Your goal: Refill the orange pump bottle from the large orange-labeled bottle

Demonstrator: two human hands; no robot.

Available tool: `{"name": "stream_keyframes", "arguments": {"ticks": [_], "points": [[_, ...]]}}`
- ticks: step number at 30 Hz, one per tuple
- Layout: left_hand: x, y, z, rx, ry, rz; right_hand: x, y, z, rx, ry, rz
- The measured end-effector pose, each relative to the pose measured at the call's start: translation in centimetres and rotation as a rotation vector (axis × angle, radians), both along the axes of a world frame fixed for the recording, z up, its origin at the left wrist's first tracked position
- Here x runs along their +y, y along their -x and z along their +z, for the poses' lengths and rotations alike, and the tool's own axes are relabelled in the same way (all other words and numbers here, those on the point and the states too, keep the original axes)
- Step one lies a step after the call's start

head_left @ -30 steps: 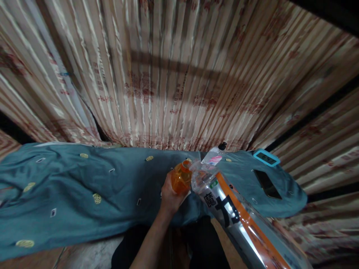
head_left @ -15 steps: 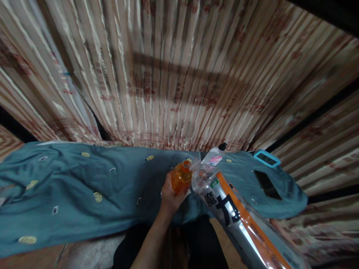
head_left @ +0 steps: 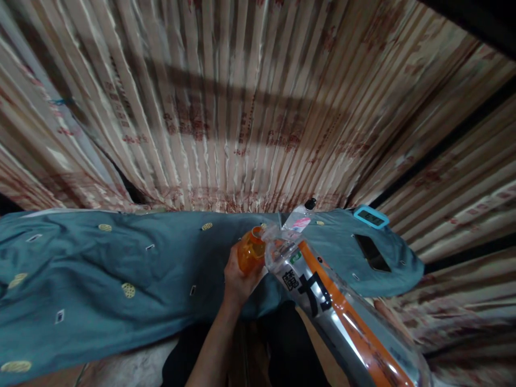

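My left hand (head_left: 237,282) is closed around a small translucent orange bottle (head_left: 250,252), its open mouth facing up. A large clear plastic bottle (head_left: 342,312) with a silver and orange label slants down toward it from the lower right. The big bottle's neck meets the orange bottle's mouth; whether liquid flows cannot be made out. My right hand (head_left: 389,314) supports the large bottle and is mostly hidden behind it, with only a skin-toned patch showing at its far side. Just behind the necks is a clear bottle (head_left: 297,219) with a black cap and pink label.
A teal patterned cloth (head_left: 161,279) covers the long surface before me. On its right part lie a dark phone (head_left: 371,252) and a blue-framed digital clock (head_left: 371,216). Pleated beige curtains (head_left: 226,134) hang close behind and at the right. My dark-clothed knees (head_left: 290,344) are below.
The whole view has shifted slightly, so everything sits a little further left. Both hands keep their bottles in nearly the same arrangement, neck to mouth.
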State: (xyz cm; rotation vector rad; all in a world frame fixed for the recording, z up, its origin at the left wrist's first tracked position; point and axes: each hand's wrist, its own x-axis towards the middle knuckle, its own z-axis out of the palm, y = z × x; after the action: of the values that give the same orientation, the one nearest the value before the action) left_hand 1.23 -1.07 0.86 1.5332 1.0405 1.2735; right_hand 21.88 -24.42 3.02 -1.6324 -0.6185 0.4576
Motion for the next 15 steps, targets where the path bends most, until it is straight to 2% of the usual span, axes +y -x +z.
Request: {"name": "stream_keyframes", "arguments": {"ticks": [5, 12, 15], "points": [[0.0, 0.0, -0.2, 0.009, -0.013, 0.012, 1.0, -2.8, -1.8, 0.025, -0.010, -0.015], [0.1, 0.0, -0.3, 0.025, -0.012, 0.024, -1.5, -1.9, -3.7, 0.070, -0.009, -0.027], [0.2, 0.0, -0.2, 0.019, -0.006, 0.010, -1.5, -2.8, -4.8, 0.079, -0.027, -0.040]]}}
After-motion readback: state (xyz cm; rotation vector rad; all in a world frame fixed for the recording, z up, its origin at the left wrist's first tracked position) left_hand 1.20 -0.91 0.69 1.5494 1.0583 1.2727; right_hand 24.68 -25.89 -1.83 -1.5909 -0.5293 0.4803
